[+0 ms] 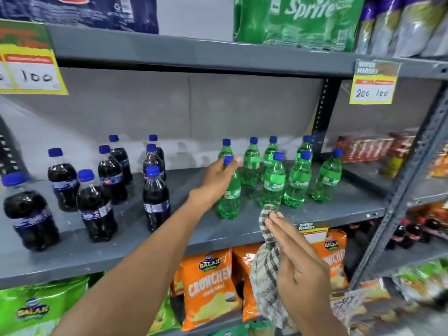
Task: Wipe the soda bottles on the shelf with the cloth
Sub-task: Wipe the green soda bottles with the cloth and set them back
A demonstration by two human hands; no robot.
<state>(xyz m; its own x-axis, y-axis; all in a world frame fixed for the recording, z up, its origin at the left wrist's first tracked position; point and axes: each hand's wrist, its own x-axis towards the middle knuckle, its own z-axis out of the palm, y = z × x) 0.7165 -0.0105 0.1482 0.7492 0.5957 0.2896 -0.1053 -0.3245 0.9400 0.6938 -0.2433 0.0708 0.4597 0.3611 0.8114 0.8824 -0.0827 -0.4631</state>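
A grey metal shelf (242, 229) crosses the middle of the frame from the left edge to the right. On its left half stand dark cola bottles with blue caps (95, 204); on its right half, near the centre and centre right of the frame, stand green plastic Sprite bottles with blue caps (297, 183). All of them are upright. On the board above, in the upper right of the frame, lies a large green shrink-wrapped Sprite pack (298, 20). Below the shelf, in the lower centre, stand orange Balaji snack bags (208, 287).

The left hand (217, 179) reaches up from the lower left to the centre of the frame and is closed around the neck and shoulder of the front green Sprite bottle (230, 197), just under its cap. Whether this bottle is resting on the shelf or is slightly lifted, I cannot tell.

The right hand (299, 267), in the lower right of the centre, holds a bunched grey and white checked cloth (265, 270), with the fingers (278, 226) stretched along it. The cloth is below and to the right of the held bottle and apart from it.

Two yellow price tags (374, 81) hang in the upper left and upper right.
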